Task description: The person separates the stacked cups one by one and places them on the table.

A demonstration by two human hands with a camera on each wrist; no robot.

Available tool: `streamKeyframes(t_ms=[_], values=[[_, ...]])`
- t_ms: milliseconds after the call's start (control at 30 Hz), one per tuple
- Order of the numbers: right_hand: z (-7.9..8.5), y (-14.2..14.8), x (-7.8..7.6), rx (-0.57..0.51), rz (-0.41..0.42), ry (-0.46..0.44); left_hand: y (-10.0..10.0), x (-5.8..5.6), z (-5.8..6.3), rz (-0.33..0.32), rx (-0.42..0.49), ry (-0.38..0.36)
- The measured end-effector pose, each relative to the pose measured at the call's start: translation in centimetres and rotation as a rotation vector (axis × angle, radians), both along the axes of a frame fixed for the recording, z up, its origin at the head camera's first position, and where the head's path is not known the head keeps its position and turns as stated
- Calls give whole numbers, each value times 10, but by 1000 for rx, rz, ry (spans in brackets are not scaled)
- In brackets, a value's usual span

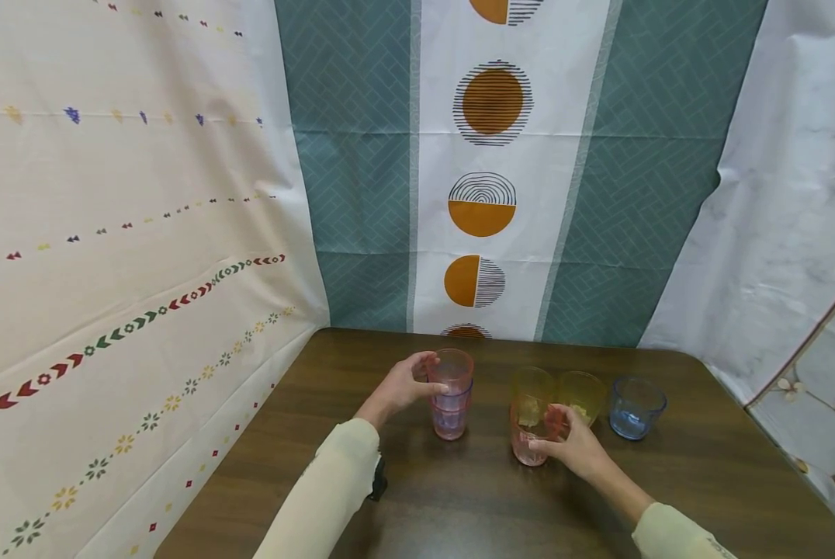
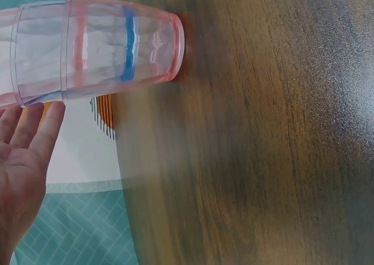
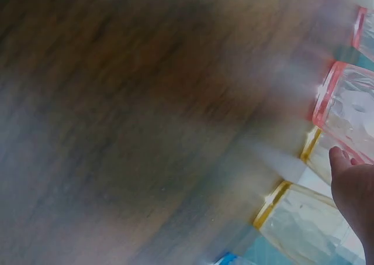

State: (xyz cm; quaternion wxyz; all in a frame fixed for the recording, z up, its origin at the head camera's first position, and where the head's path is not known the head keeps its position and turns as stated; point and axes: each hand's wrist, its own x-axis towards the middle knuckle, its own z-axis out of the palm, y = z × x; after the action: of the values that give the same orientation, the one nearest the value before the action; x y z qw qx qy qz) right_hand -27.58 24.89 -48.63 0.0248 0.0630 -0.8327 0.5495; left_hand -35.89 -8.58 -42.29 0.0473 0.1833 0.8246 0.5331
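My left hand (image 1: 407, 382) grips a stack of clear tumblers (image 1: 451, 419), thumb across the front and fingers at the far side. Pink and blue rims show in the stack, which stands upright. In the left wrist view, fingertips touch the side of the nested tumblers (image 2: 99, 48). Farther right, my right hand (image 1: 576, 446) holds a single pink tumbler (image 1: 527, 452) between thumb and fingers. The right wrist view has this pink tumbler (image 3: 350, 104) at its right edge, with the hand (image 3: 353, 186) partly cut off.
Just behind the pink tumbler stands a yellow tumbler (image 1: 531, 379), partly covered by it. Another yellow tumbler (image 1: 583, 388) is beside that one, and a blue tumbler (image 1: 635, 407) stands farther right. The wooden table (image 1: 459, 505) ends at a patterned curtain (image 1: 368, 295) behind.
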Motion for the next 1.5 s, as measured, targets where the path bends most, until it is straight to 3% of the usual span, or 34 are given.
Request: streamKeyframes(t_ms=[233,367,700,1000,1233,1500], values=[[8,1,1,35,22,16,0,1,1,10,-6,-18],[20,3,1,78,8,40,0,0,0,11,-4,-22],[51,5,-8,67,23,75,0,2,0,21,-2,-38],[80,-20,-18,44,73,97,1,3,-1,21,7,-14],[87,-46,-28,26,99,104,2,2,-3,10,8,-4],[92,-70,-37,47,76,85,0,2,-13,10,-86,-30]])
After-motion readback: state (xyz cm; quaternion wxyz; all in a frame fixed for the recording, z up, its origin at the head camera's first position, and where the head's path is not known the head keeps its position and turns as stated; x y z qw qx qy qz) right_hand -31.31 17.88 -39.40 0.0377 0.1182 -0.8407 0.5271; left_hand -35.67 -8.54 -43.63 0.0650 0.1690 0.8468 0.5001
